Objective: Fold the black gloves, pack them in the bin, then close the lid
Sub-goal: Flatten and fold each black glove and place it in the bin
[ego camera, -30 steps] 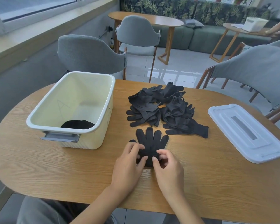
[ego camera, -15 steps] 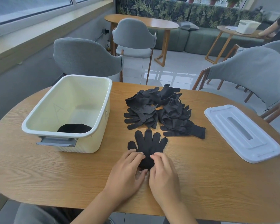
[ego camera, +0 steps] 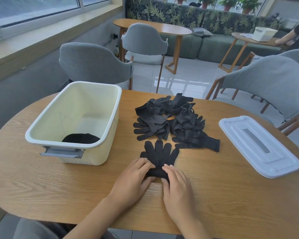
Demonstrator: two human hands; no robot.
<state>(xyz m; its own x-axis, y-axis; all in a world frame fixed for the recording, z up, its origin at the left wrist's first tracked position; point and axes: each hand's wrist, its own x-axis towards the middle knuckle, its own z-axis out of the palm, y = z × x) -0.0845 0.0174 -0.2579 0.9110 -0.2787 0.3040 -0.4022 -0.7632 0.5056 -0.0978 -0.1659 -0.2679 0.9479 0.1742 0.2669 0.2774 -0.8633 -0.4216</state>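
Note:
A black glove point(ego camera: 160, 156) lies flat on the wooden table point(ego camera: 41, 187) in front of me, fingers pointing away. My left hand point(ego camera: 133, 180) and my right hand point(ego camera: 177, 188) both grip its cuff end, which is rolled over toward the fingers. Behind it sits a loose pile of black gloves point(ego camera: 173, 119). The cream bin point(ego camera: 100, 152) stands open at the left with one folded black glove point(ego camera: 80, 138) in its near end. The white lid point(ego camera: 259, 145) lies flat on the table at the right.
Grey chairs stand behind the table: one behind the bin point(ego camera: 93, 64) and one at the right point(ego camera: 266, 83). Farther back are another chair point(ego camera: 144, 44), two wooden tables and a green sofa. A person's arm point(ego camera: 286, 38) shows at the far right.
Both hands have slid forward on the glove, rolling its cuff end up toward the fingers. The view has shifted slightly.

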